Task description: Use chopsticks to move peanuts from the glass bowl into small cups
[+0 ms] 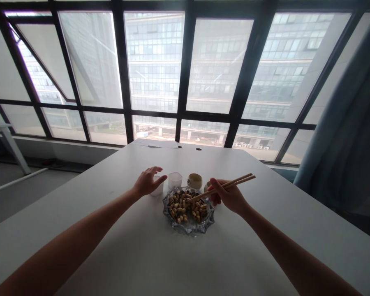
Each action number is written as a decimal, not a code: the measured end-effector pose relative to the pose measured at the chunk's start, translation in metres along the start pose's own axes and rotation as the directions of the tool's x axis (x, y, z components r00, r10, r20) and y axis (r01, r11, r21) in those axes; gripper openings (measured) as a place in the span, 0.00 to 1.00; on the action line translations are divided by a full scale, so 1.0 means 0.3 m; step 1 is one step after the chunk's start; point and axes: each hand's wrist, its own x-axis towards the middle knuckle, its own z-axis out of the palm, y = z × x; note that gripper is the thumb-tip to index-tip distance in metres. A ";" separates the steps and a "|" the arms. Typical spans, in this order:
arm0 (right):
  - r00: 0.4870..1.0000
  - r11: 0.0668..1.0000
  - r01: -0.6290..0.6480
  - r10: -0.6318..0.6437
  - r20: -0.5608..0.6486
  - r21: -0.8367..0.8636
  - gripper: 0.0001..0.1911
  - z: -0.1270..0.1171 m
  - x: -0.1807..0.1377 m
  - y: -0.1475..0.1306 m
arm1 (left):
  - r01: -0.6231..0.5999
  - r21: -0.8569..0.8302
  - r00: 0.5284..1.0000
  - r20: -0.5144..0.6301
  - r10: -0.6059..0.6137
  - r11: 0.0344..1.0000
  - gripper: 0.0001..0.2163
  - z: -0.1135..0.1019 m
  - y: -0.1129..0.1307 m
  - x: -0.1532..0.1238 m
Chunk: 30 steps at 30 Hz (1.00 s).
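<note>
My right hand (230,195) grips a pair of wooden chopsticks (234,181), their tips down among the nuts in a glass dish. Peanuts in their shells (181,209) and darker pieces, too small to name, fill much of this scalloped clear dish (206,227). Over on the left, my left hand (148,181) is open, thumb and fingers apart, at a translucent cup (157,190) that it partly covers; whether it touches the cup I cannot tell. Behind the dish stand a second translucent cup (174,180) and a yellowish-green cup (194,181). Another small cup (207,186) is mostly hidden by my right hand.
Everything stands on a large white table (126,246). Sheets of paper (157,144) lie at its far edge, near a dark hole (198,149). Dark-framed windows rise beyond, and a blue-grey curtain (339,123) hangs at right. Another white table (14,144) is at far left.
</note>
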 end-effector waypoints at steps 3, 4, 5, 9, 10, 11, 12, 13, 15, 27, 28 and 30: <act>0.987 0.999 -0.047 0.050 0.153 -0.020 0.30 0.003 -0.018 -0.013 | 0.071 -0.096 0.995 -0.060 -0.077 0.993 0.29 0.025 -0.054 -0.051; 0.972 0.997 -0.070 0.076 0.221 -0.036 0.30 0.008 -0.025 -0.017 | 0.085 -0.122 0.993 -0.077 -0.095 0.989 0.29 0.038 -0.069 -0.061; 0.957 0.995 -0.087 0.098 0.273 -0.051 0.30 0.015 -0.032 -0.020 | 0.096 -0.146 0.990 -0.087 -0.110 0.985 0.30 0.050 -0.081 -0.067; 0.977 0.997 -0.035 0.050 0.210 -0.072 0.28 0.038 -0.041 -0.016 | 0.114 -0.208 0.987 -0.084 -0.133 0.972 0.31 0.082 -0.111 -0.075; 0.987 0.997 -0.011 0.022 0.157 -0.075 0.28 0.038 -0.039 -0.013 | 0.116 -0.211 0.988 -0.079 -0.135 0.971 0.32 0.085 -0.115 -0.076; 0.994 0.997 0.009 -0.001 0.105 -0.076 0.29 0.036 -0.035 -0.011 | 0.121 -0.210 0.988 -0.071 -0.139 0.970 0.33 0.086 -0.118 -0.077; 0.998 0.997 0.020 -0.016 0.062 -0.076 0.29 0.031 -0.032 -0.011 | 0.131 -0.207 0.988 -0.059 -0.146 0.970 0.33 0.086 -0.121 -0.079; 0.999 0.997 0.024 -0.022 0.030 -0.075 0.29 0.025 -0.028 -0.012 | 0.144 -0.199 0.987 -0.044 -0.156 0.969 0.34 0.086 -0.122 -0.082; 1.000 0.997 0.025 -0.025 -0.005 -0.068 0.30 0.016 -0.024 -0.019 | 0.170 -0.174 0.984 -0.013 -0.175 0.970 0.35 0.085 -0.123 -0.089; 0.981 0.994 0.062 -0.044 0.188 -0.091 0.26 0.076 -0.062 0.009 | 0.216 -0.055 0.974 0.087 -0.211 0.975 0.36 0.063 -0.084 -0.110; 0.984 0.993 0.082 -0.067 0.166 -0.090 0.26 0.074 -0.058 0.014 | 0.216 -0.055 0.973 0.090 -0.210 0.975 0.36 0.060 -0.082 -0.110; 0.989 0.991 0.104 -0.094 0.110 -0.082 0.27 0.062 -0.050 0.012 | 0.216 -0.062 0.973 0.092 -0.210 0.974 0.36 0.056 -0.078 -0.110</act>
